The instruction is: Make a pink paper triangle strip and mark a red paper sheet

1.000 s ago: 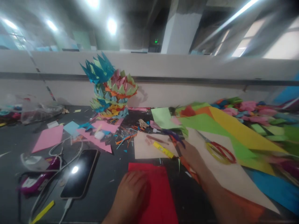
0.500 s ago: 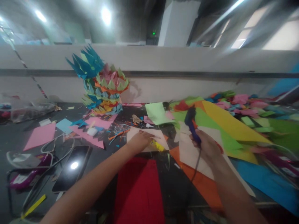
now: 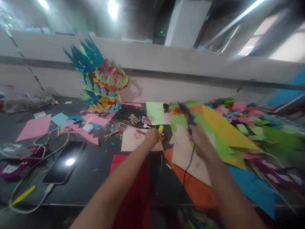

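Observation:
My left hand [image 3: 152, 137] is closed round a small yellow stick [image 3: 160, 129], lifted just above a beige sheet [image 3: 133, 142]. My right hand [image 3: 201, 143] grips a dark blue-purple corded tool [image 3: 188, 119], probably a glue gun, pointing up and away; its cable [image 3: 188, 168] hangs down toward me. Both hands hover close together over the paper pile. A red sheet [image 3: 133, 197] lies under my left forearm.
A spiky multicoloured folded-paper model [image 3: 101, 81] stands at the back by the wall. Large yellow, green, orange and blue sheets [image 3: 226, 130] cover the right side. A phone [image 3: 64, 162] on a cable, pink sheets [image 3: 33, 128] and scraps lie on the left.
My left hand has picked the yellow stick up off the beige sheet. My right hand with the tool has shifted slightly left, toward the left hand. The camera has tilted a little.

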Demonstrator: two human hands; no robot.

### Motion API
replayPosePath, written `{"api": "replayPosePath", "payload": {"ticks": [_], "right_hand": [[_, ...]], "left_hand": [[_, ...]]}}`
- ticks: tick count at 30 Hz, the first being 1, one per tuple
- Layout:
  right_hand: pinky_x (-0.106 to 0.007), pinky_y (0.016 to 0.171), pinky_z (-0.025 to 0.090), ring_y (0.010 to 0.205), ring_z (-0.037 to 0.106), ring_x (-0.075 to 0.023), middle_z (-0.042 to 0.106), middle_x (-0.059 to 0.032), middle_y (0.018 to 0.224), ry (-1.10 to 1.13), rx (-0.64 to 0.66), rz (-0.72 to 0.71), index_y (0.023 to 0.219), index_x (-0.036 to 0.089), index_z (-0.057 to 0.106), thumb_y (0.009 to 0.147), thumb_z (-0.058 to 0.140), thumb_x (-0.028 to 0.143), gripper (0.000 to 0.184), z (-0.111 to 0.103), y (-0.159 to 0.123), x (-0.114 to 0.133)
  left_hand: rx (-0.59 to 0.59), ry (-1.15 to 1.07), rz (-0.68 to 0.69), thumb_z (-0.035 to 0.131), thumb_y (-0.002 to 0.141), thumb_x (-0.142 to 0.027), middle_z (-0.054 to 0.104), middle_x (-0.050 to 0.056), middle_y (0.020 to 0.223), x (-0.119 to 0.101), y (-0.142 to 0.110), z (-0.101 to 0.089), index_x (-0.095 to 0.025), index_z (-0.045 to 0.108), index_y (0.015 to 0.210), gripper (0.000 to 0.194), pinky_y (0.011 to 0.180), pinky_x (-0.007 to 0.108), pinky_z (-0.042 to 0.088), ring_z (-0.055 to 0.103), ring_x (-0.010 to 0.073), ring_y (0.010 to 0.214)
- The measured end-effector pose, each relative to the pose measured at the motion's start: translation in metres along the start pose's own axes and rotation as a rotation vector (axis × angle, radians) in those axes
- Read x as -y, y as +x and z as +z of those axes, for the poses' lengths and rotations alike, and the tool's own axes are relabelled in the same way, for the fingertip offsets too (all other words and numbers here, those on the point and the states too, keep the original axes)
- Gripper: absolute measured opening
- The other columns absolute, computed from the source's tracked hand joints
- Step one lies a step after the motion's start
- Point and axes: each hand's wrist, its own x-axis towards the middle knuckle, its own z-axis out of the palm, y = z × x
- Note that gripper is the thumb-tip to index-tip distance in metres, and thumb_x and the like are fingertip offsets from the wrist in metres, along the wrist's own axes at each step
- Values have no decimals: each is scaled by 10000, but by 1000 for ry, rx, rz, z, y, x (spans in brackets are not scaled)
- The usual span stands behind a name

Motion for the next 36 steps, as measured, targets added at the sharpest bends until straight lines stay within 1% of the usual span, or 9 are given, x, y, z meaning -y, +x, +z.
{"api": "replayPosePath", "payload": {"ticks": [6,10,17,22,27,30,32,34,36], "right_hand": [[-314,705,411,793,574,-222,624,-83,865,-432,118,52,1008,184,545,814,410,294,261,37,-22,-44],[-374,777,402,914,585,-280,618,-155,1024,-596,103,59,1189,161,478,853,354,347,403,40,-33,-42],[-403,779,407,954,587,-309,598,-195,1065,-795,18,26,1289,129,365,896,252,345,462,29,-42,-33],[-375,718,432,827,622,-281,628,-195,934,-882,78,22,1174,78,473,885,317,310,402,35,-47,-48],[-408,833,401,1021,531,-323,529,-250,1101,-907,-18,-107,1192,25,454,865,394,336,455,35,-45,-51],[-439,917,355,1118,443,-338,485,-244,1152,-837,-158,-285,1237,17,410,841,453,362,527,38,-58,-44],[-409,887,397,1045,498,-290,549,-176,1060,-685,-186,-561,1169,84,481,852,442,327,401,49,-81,-36],[-340,817,448,919,567,-220,608,-100,956,-554,-43,-863,1118,170,522,880,405,261,281,67,-112,-26],[-273,724,472,803,602,-170,641,-54,902,-544,180,-1094,1192,222,493,882,397,191,327,90,-144,-16]], "left_hand": [[-53,51,12,456,868,-321,642,159,1030,40,-27,-14,-122,617,988,283,844,358,422,568,260,1032],[-40,117,70,481,865,-252,625,103,1086,71,-39,-21,-138,616,1001,223,940,404,358,521,227,1095],[-52,127,78,485,832,-185,643,138,1016,87,-57,-35,-124,650,942,208,962,434,321,543,267,1039],[-20,-7,107,470,831,-172,667,53,963,108,-119,-52,-195,645,946,210,828,294,424,598,188,908],[-39,-359,95,434,860,-273,646,52,934,128,-188,-61,-199,610,973,222,740,277,437,586,183,845],[-55,-563,14,403,875,-359,615,20,775,136,-204,-61,-179,581,974,272,641,255,418,561,159,698],[-61,-684,-18,404,875,-390,556,-17,657,141,-205,-57,-167,568,962,290,599,240,397,530,137,612],[-45,-832,-38,428,862,-420,533,-31,640,144,-203,-49,-161,562,975,313,581,234,394,520,121,568],[-9,-993,-63,474,833,-449,544,-29,660,146,-201,-40,-152,563,977,342,558,230,400,522,111,537]]}}
